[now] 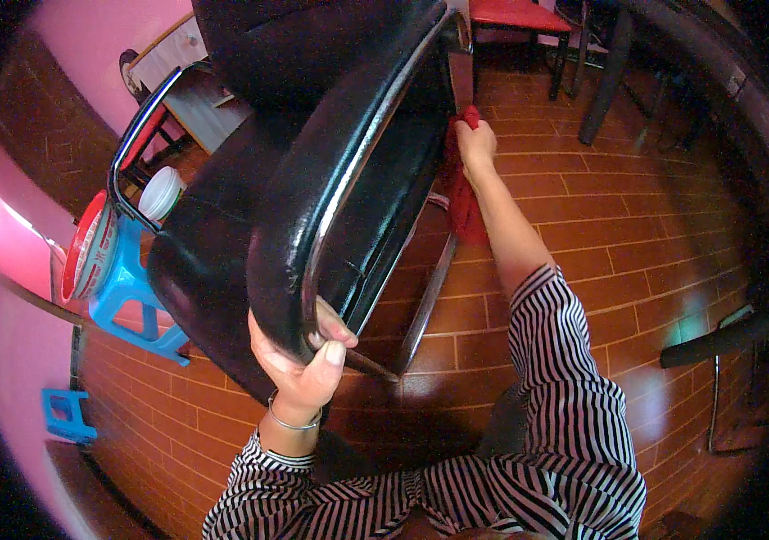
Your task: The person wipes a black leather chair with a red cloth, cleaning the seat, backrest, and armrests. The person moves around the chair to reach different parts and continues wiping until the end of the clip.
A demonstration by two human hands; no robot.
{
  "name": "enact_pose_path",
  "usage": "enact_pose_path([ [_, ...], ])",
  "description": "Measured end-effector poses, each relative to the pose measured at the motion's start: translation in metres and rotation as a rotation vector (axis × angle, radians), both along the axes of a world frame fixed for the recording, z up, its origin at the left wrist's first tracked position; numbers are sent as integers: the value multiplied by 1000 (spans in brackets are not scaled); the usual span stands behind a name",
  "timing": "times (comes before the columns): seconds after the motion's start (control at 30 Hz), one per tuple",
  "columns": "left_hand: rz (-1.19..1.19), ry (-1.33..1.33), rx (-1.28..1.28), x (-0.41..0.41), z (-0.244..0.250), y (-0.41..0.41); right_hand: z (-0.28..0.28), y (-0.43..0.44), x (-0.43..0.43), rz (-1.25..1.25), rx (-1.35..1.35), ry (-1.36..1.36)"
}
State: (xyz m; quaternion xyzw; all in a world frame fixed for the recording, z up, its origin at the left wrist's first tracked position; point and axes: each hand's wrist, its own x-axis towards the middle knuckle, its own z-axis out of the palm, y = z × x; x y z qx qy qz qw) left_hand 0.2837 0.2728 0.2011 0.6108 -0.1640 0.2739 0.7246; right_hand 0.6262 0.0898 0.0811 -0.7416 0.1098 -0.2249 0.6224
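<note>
A black padded office chair [215, 189] with chrome-framed arms stands before me. My left hand [300, 368] is wrapped around the front end of its near armrest [303, 223], thumb over the metal curve. A bangle circles that wrist. Farther off, my right hand [476, 143] grips a red cloth [467, 212] beside the chair's rear metal frame [461, 77]. The cloth hangs down from the fist; whether it touches the frame I cannot tell. Below the seat runs a chrome base rail [428, 304] near the floor.
Left of the chair, a blue plastic stool [131, 297] bears a red-rimmed basin [87, 246] and a white tub [160, 192]. A smaller blue stool [68, 413] stands by the pink wall. A red-seated chair [519, 17] is at the back, another chair's armrest [709, 344] at right.
</note>
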Motion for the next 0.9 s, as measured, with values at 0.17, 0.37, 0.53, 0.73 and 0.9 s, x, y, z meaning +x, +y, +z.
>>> enact_pose_path([
  [0.17,21,47,-3,-4,5,3,102,22,-36,48,144,-574],
  [0.37,144,59,28,-4,-2,-9,71,43,-22,-264,-389,-824],
  [0.53,26,18,0,-9,0,-2,33,33,-16,-258,-458,-703],
  [0.73,59,3,-57,-8,6,-6,-8,46,-32,-158,-283,-572],
  [0.9,47,-26,28,-2,1,4,-28,72,-98,-19,-183,-571],
])
